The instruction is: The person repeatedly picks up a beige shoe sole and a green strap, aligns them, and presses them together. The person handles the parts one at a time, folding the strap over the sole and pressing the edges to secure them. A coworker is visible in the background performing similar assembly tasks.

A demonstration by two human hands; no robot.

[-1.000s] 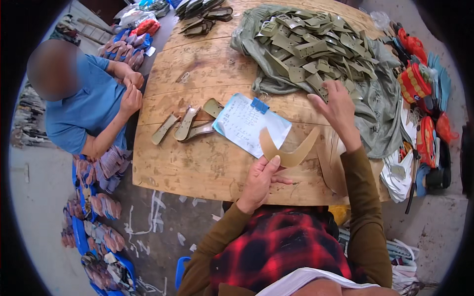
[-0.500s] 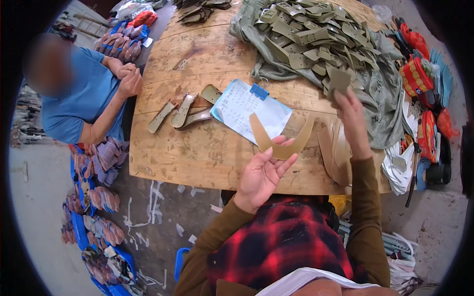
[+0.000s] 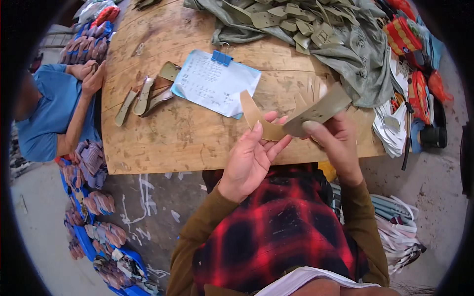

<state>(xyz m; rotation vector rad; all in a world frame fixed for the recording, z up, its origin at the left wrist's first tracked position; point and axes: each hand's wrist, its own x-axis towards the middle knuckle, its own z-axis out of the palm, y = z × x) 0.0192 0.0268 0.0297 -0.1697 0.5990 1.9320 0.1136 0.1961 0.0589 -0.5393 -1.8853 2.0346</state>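
Note:
Over the table's near edge, my left hand (image 3: 249, 163) pinches a tan, U-shaped flat piece (image 3: 253, 112) between thumb and fingers. One arm of the U points up and away; its other side is partly covered. My right hand (image 3: 339, 148) grips an olive curved strip (image 3: 323, 109) with small holes, thumb on top. The strip's left end overlaps the tan piece close to my left fingertips; whether the two touch I cannot tell. Behind my right hand, more tan pieces (image 3: 316, 88) lie on the wood, partly hidden.
A heap of olive pieces (image 3: 291, 17) lies on a green-grey sack (image 3: 345, 66) at the far right. A handwritten sheet (image 3: 212, 81) with a blue clip (image 3: 222, 57) lies mid-table, beside several olive parts (image 3: 143, 96). A person in a blue shirt (image 3: 52, 106) sits at the left.
My right hand has come from beside the heap toward my left hand, bringing the olive strip over the tan piece. The view has shifted, so the table sits further left and higher.

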